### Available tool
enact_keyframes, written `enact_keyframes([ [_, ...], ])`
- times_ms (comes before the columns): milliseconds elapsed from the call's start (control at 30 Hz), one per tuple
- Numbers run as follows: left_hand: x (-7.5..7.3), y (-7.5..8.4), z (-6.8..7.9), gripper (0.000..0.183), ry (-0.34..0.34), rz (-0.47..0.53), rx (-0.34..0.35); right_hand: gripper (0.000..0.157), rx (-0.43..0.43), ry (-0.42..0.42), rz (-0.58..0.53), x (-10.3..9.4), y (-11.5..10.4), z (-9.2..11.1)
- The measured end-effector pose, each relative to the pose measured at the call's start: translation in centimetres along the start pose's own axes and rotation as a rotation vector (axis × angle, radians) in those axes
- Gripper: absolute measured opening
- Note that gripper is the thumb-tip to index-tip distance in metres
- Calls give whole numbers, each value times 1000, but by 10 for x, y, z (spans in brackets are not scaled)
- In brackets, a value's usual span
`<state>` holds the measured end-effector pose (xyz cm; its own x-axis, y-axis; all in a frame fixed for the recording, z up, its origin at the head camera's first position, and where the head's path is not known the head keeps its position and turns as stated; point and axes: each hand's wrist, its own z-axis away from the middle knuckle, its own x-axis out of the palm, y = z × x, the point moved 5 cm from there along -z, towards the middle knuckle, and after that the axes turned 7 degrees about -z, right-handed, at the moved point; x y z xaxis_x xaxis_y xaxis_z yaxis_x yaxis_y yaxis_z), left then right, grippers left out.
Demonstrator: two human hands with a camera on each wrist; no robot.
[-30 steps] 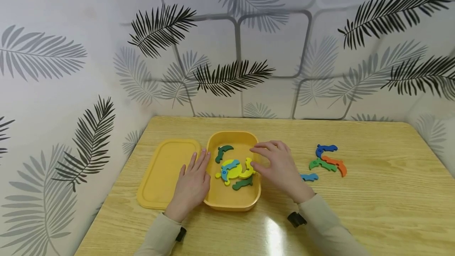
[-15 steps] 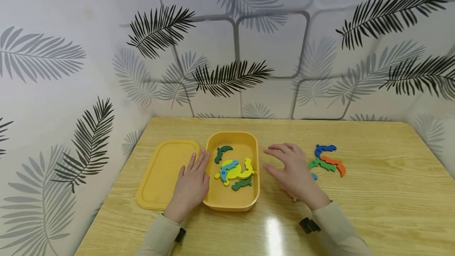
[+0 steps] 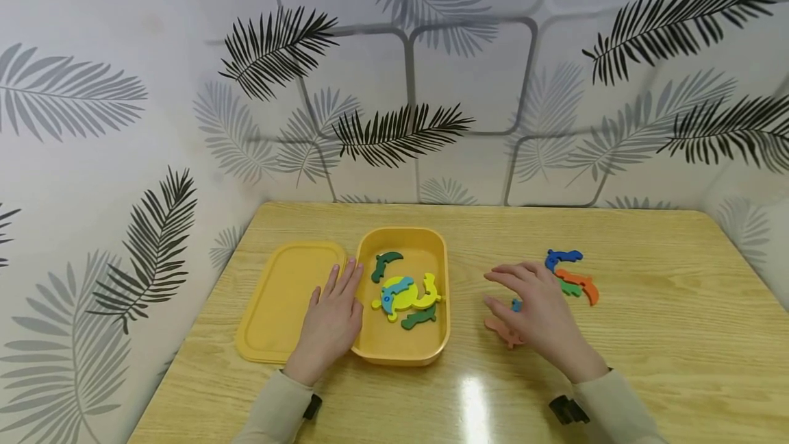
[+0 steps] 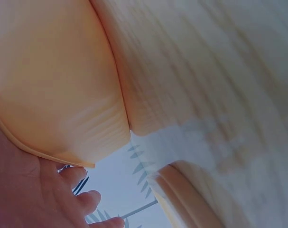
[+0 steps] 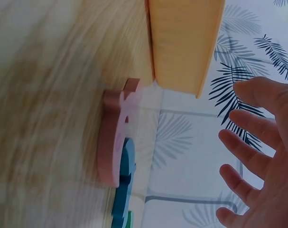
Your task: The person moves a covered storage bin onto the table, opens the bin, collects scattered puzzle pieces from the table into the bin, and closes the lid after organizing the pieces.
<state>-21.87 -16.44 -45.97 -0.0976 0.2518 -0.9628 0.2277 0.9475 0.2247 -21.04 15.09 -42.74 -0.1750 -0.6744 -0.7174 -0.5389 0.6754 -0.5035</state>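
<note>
My left hand [image 3: 329, 324] lies with straight fingers along the left rim of a yellow plastic box [image 3: 401, 362]. Inside the box are a round yellow piece [image 3: 408, 297], a curved yellow piece [image 3: 430, 286], a light blue piece [image 3: 399, 286] lying over the round one, and dark green pieces [image 3: 419, 318]. To the right of the box, my right hand [image 3: 545, 314] hovers with loosely bent fingers and nothing between them. Below it lie a salmon-pink animal-shaped piece [image 3: 502, 331] and a blue piece [image 5: 122, 199], both partly hidden by the hand in the head view.
A flat yellow lid [image 3: 290, 303] lies left of the box on the wooden table [image 3: 672, 334]. Beyond my right hand are a dark blue piece [image 3: 564, 257], an orange piece [image 3: 581, 284] and a green piece [image 3: 571, 289], close together. A patterned wall [image 3: 468, 177] stands behind the table.
My right hand has moved from over the box's right rim to the right, above the loose pieces. The pink piece has come into view. My left hand has stayed on the box.
</note>
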Motion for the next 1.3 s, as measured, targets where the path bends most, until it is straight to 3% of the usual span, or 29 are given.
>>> enact_keyframes([
  [300, 0, 0, 0, 55, 9, 3, 7, 35, -39, -28, 49, -7, 3, 15],
  [567, 1, 0, 0, 55, 5, 1, 5, 33, -36, -132, 64, -4, 10, 28],
  [833, 1, -1, 0, 56, 0, -4, -1, 27, -102, -199, 73, 3, 13, 35],
  [1100, 1, 0, 0, 56, -10, 12, 2, 39, -44, -341, 31, 14, 20, 40],
  [1300, -1, 1, 1, 55, -3, 20, 4, 36, -55, -340, 64, 15, 22, 40],
])
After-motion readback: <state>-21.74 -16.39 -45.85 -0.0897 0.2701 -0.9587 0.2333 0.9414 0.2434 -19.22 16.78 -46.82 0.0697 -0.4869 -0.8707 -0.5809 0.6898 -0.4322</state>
